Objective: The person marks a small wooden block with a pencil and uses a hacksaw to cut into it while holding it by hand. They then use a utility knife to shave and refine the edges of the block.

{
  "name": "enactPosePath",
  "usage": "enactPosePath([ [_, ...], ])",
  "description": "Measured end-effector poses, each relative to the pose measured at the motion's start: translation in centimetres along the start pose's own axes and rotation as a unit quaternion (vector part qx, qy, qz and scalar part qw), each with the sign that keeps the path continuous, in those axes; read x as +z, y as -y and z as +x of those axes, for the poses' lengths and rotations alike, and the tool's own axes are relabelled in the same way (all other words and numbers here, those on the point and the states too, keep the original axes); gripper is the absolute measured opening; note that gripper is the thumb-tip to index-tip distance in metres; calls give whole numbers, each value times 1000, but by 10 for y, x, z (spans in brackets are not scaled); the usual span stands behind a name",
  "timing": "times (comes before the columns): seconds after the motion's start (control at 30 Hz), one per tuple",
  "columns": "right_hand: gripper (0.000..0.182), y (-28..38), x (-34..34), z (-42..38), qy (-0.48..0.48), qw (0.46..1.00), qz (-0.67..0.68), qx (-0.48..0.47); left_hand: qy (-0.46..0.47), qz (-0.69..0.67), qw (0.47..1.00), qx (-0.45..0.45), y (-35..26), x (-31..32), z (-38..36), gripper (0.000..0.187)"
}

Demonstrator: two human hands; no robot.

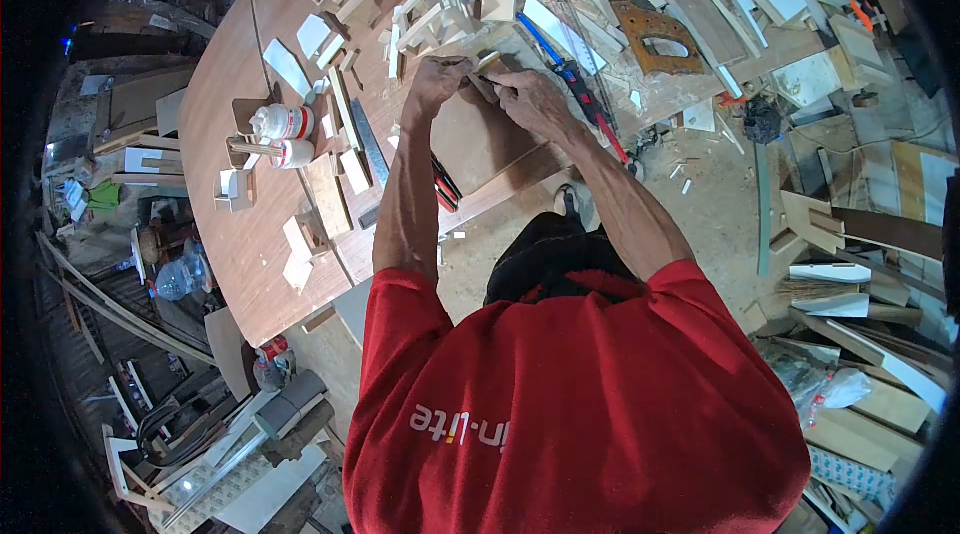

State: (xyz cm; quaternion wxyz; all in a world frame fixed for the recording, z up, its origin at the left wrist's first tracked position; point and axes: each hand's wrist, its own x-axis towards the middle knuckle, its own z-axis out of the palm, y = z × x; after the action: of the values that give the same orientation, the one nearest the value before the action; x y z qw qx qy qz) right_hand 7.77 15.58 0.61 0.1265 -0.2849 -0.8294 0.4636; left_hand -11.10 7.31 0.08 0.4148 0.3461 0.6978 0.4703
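Both of my hands are close together above the wooden table (215,204). My left hand (440,81) has its fingers closed at one end of a small pale wood piece (487,62). On the other side, my right hand (530,102) is closed around something thin and dark near the same piece; its shape is too small to tell. Beneath them lies a flat brown board (475,149). A pair of red and black pliers (446,189) rests beside my left forearm. To the right of my right hand is a blue and black tool (575,84).
A handsaw (660,41) lies at the table's right side. Glue bottles (283,122) stand at the left, near a metal ruler (370,142). Wood offcuts (440,14) are heaped behind my hands. More scrap wood (830,234) covers the floor at the right.
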Motion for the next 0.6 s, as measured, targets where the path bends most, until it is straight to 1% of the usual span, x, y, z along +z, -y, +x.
enactPosePath([
  [0.1, 33, -3, 2, 0, 0, 1000, 6, 3, -2, -22, 1000, 19, -5, 4, -2, 34],
  [0.17, 33, -2, 1, 1, 5, 1000, 6, 8, -9, -69, 997, -27, -12, 6, -7, 34],
  [0.27, 33, -2, -1, 0, 8, 1000, 5, 4, -7, -54, 998, -14, -11, 7, -6, 34],
  [0.33, 33, -2, -2, 0, -5, 1000, 16, -25, -7, -40, 999, -18, -6, 5, -3, 34],
  [0.47, 33, 1, -4, 0, 18, 1000, 16, -6, -2, -30, 999, -26, 5, -1, 3, 34],
  [0.53, 31, -2, -3, 0, -1, 999, 35, -28, -6, -28, 999, -31, 4, 0, 3, 34],
  [0.6, 31, -3, -1, 1, -4, 999, 38, -27, -9, -26, 999, -36, 3, 1, 3, 34],
])
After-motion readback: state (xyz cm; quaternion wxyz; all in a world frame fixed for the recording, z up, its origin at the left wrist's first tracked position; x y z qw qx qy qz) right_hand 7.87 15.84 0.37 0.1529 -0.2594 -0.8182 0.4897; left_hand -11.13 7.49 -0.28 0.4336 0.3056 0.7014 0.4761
